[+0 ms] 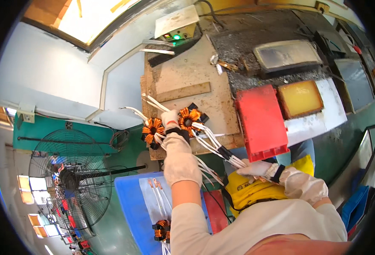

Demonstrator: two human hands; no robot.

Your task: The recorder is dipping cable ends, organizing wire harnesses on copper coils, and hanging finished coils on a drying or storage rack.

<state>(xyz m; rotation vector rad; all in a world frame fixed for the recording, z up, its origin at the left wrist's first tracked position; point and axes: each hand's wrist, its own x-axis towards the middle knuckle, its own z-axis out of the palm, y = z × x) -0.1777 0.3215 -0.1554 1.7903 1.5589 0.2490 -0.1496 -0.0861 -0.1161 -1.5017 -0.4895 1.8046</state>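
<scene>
The right hand (256, 169) grasps white leads (236, 161) from the wound coil (189, 116) at its 10 o'clock, where uneven pulling could strain terminations, while the left hand (169, 120), finger closure indeterminable, adjoins a second coil (153, 127) at 8 o'clock that could snag, and the red bin (262, 121) at the right hand's 12 o'clock restricts clearance.

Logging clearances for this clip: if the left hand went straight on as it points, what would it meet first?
The left hand, already beside white leads, would probably meet the flat strip on the tan board first, though depth is unclear.
</scene>
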